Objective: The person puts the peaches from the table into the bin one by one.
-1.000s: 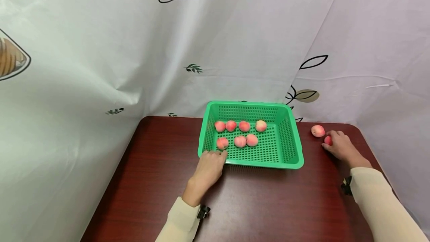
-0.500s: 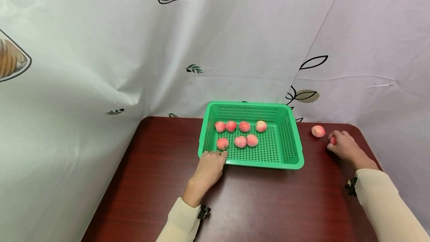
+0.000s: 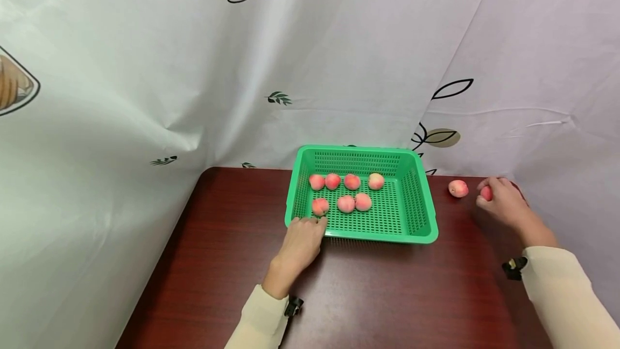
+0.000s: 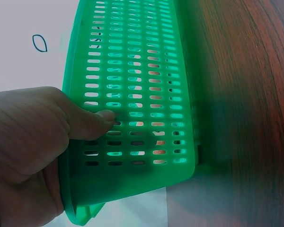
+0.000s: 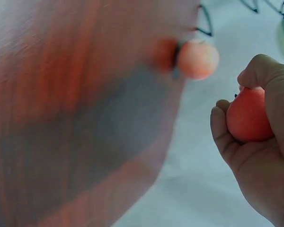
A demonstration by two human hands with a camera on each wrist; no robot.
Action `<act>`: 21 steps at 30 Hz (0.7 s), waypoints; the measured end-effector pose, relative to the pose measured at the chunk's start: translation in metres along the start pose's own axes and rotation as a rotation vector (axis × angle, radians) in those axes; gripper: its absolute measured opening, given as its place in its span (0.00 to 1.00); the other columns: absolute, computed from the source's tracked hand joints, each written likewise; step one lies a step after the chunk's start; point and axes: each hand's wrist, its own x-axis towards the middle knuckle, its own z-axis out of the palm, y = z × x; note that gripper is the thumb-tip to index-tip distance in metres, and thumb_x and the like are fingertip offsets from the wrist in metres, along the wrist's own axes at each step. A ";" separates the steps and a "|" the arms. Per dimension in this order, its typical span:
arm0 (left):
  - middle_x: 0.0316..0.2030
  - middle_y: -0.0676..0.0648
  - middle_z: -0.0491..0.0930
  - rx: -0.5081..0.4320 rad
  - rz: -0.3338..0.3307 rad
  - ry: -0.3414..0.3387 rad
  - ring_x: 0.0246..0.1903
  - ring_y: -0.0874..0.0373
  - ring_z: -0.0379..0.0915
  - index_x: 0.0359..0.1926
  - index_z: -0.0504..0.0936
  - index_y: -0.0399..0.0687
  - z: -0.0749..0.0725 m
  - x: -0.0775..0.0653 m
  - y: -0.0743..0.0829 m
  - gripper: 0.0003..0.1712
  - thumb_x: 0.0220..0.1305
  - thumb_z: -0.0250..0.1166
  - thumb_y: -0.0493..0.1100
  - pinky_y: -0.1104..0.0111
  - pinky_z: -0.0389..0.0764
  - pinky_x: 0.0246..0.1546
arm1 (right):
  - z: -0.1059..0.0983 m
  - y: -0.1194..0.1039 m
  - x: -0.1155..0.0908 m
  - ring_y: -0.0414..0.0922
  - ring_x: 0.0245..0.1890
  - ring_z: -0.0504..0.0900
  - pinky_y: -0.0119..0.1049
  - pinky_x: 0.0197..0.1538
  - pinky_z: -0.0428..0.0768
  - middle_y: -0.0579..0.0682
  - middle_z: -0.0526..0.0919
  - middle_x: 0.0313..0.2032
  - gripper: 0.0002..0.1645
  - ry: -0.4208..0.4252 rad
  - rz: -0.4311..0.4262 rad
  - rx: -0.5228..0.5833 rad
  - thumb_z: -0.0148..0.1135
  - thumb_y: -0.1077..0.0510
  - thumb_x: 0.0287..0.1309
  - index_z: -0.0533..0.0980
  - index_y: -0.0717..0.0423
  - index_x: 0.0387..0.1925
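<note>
My left hand (image 3: 301, 241) grips the near-left rim of a green plastic basket (image 3: 382, 236); in the left wrist view its thumb (image 4: 97, 124) presses the slotted outer wall. Several peaches (image 3: 346, 204) lie inside, in a back row and a front row. At the table's far right corner my right hand (image 3: 506, 203) holds a red peach (image 5: 250, 116), fingers and thumb curled round it. The right wrist view shows this peach raised off the table. Another peach (image 3: 458, 188) rests on the table between the basket and my right hand.
The dark reddish-brown table (image 3: 387, 290) has rounded far corners. A white patterned cloth (image 3: 358, 69) hangs behind it and along both sides. The basket stands near the table's back edge.
My right hand has moved right and slightly away from me with the peach, farther from the other peach on the table. The left hand and basket have stayed put.
</note>
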 end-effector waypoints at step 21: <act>0.16 0.51 0.72 -0.004 -0.008 -0.006 0.19 0.55 0.73 0.24 0.71 0.51 0.000 0.000 0.000 0.17 0.49 0.70 0.28 0.69 0.47 0.23 | -0.033 -0.088 0.014 0.53 0.39 0.71 0.41 0.33 0.69 0.63 0.77 0.42 0.16 0.130 -0.215 0.019 0.64 0.65 0.53 0.76 0.65 0.45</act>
